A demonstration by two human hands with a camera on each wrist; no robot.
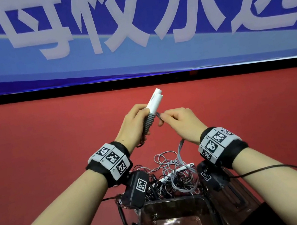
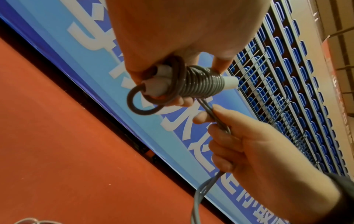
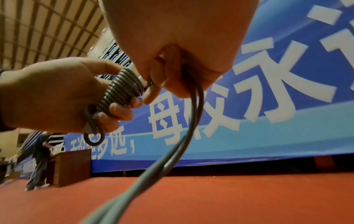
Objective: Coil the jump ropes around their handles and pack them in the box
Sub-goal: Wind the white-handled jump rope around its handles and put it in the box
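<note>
While the left hand (image 1: 133, 123) holds the two white handles (image 1: 154, 99) side by side, its fingers are curled tight around them so they stay together like one stick. They point up toward 1 o'clock, which leaves the top ends free for more wraps. Grey rope (image 2: 203, 84) is wound around the handles in neat rings, packed close like a spring. It looks smooth and a bit shiny, like plastic.

At 3 o'clock from the handles, the right hand (image 1: 177, 122) pinches the doubled rope between thumb and fingers, just beside the coil. I think it keeps the rope pulled snug so the next ring lies flat.

From that hand the rope drops down toward 6 o'clock into a messy pile (image 1: 170, 173) of grey and dark ropes on the red floor (image 1: 42, 149). Another white handle pokes out of the pile.

Closer still at 6 o'clock sits the box (image 1: 175, 223), dark, see-through and hard, with round corners. No rope is in it yet, so the packing is still to come.
</note>
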